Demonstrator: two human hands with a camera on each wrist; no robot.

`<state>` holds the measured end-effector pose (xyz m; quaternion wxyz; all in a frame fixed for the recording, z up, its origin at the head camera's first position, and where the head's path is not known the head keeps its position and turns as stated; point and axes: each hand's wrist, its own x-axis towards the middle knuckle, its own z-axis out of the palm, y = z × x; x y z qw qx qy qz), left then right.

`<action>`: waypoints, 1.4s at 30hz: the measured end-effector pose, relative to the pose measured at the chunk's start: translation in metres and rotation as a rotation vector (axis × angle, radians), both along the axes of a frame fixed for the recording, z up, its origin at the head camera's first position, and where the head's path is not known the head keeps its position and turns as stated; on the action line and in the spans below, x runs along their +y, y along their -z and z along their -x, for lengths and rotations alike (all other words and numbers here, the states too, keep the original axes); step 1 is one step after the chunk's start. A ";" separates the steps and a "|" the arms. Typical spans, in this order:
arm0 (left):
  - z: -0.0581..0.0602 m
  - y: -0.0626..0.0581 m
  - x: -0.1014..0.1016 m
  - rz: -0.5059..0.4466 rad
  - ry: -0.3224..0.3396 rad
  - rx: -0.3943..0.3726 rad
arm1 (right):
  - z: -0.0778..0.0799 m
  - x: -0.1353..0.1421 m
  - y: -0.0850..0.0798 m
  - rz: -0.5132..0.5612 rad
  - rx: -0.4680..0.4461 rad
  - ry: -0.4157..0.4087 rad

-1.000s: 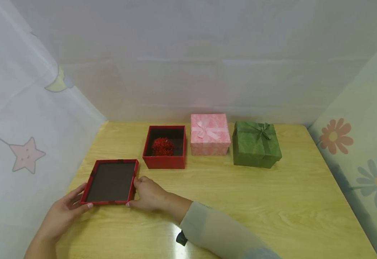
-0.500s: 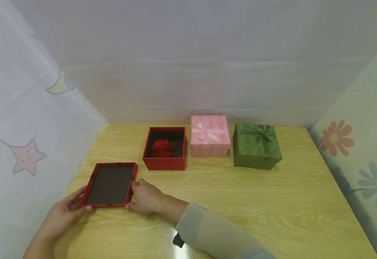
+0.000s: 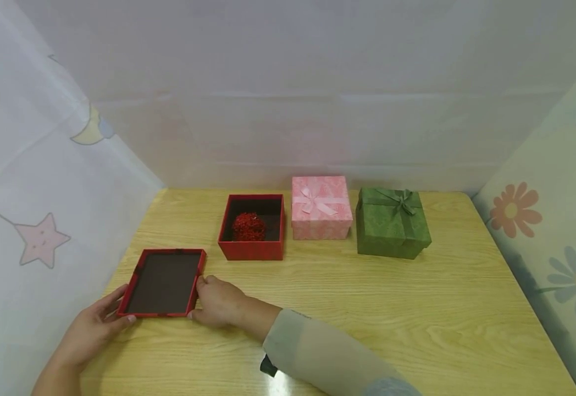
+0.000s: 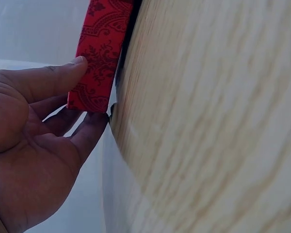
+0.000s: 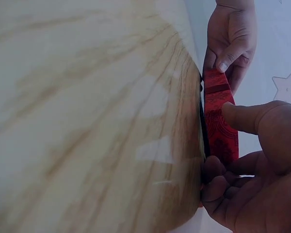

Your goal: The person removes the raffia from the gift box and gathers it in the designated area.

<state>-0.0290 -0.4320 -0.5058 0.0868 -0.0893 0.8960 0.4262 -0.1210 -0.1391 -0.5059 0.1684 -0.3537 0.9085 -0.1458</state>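
The wooden table bears a red box with a red ball inside; right of that box stands a pink box, then a green box. Left of the red box and nearer lies the lid, dark inside up, the left hand and right hand each gripping it between thumb and fingers.

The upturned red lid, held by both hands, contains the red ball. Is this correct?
No: the red ball lies in the open red box, as the head view shows. The left hand and right hand do hold the upturned red lid.
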 end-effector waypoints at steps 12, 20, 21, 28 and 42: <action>0.001 0.001 0.001 -0.037 -0.002 0.016 | 0.000 0.001 0.001 0.008 -0.011 0.002; 0.000 0.000 -0.001 -0.023 -0.001 0.022 | 0.001 0.004 0.002 0.023 -0.016 -0.008; 0.000 -0.001 0.000 -0.016 -0.002 0.022 | 0.002 0.005 0.002 0.028 -0.020 -0.005; -0.001 -0.005 0.000 0.001 -0.015 0.075 | 0.008 0.013 -0.002 0.078 -0.035 0.016; 0.004 -0.021 0.015 -0.044 -0.048 0.194 | 0.014 0.026 -0.007 0.189 -0.023 0.005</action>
